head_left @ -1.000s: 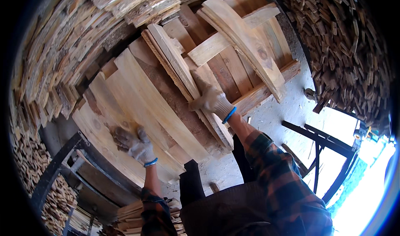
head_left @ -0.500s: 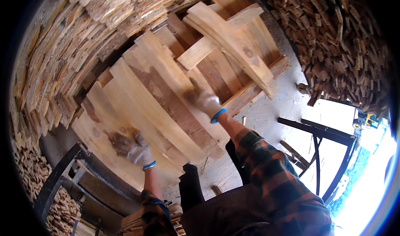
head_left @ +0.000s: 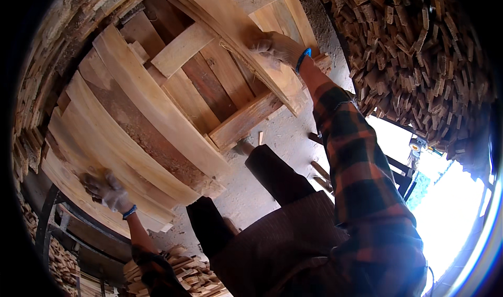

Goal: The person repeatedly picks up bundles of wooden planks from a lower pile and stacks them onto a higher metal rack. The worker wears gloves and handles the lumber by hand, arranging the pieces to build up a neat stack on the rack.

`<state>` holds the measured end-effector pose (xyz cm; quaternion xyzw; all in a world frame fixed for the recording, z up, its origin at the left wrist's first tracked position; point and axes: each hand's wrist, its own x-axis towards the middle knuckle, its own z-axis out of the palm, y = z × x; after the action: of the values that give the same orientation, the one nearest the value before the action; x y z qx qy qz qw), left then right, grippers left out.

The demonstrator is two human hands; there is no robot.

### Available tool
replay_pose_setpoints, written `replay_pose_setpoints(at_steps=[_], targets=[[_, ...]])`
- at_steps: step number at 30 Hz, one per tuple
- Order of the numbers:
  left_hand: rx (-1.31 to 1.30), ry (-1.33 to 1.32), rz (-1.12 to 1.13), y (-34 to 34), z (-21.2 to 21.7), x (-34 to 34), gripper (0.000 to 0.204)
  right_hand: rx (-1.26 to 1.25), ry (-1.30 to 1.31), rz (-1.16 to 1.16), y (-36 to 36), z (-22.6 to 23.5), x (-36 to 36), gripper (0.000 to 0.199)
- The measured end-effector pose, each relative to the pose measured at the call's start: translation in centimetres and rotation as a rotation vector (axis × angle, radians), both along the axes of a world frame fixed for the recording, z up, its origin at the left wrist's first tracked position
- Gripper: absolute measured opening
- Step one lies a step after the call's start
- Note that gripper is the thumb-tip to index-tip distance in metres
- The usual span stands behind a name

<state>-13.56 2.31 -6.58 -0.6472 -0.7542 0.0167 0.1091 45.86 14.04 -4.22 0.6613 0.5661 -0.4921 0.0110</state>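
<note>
My left hand (head_left: 107, 189), in a pale work glove with a blue cuff, rests with fingers apart on a wide wooden plank (head_left: 105, 155) at the left of the stack. My right hand (head_left: 280, 50), gloved alike, is closed at the right side of an upper plank (head_left: 225, 14), its fingers bent over the face. That plank lies slantwise across a short crosspiece (head_left: 183, 48) and the boards beneath. Beside it, a long plank (head_left: 152, 95) and a rough brown, bark-edged board (head_left: 141, 124) lie between my hands. My right fingertips are partly hard to make out.
Stacked rough boards (head_left: 68, 45) rise at the far left. A tall pile of split wood (head_left: 393, 50) stands at the right. A thick timber (head_left: 246, 120) runs beneath the boards' near ends. Dark metal frames (head_left: 47, 218) flank me, and loose sticks lie on the concrete floor (head_left: 285, 134).
My right hand has moved from the long middle plank to the upper slanted plank. My left hand stays on the left boards. The view has shifted, so the stack appears further left.
</note>
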Motion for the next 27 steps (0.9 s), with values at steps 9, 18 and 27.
replay_pose_setpoints(at_steps=[9,18,27], targets=[[0.009,-0.141,0.029,-0.4,-0.1,0.6,0.089,-0.112,0.315,-0.429,-2.8,1.1,-7.2,0.03],[-0.091,-0.149,0.158,-0.1,1.3,1.6,0.085,-0.127,0.423,-0.616,-3.4,-0.6,-8.0,0.052],[-0.078,-0.121,0.144,0.0,2.1,1.4,0.085,-0.04,0.182,-0.452,-4.9,1.3,-21.6,0.032]])
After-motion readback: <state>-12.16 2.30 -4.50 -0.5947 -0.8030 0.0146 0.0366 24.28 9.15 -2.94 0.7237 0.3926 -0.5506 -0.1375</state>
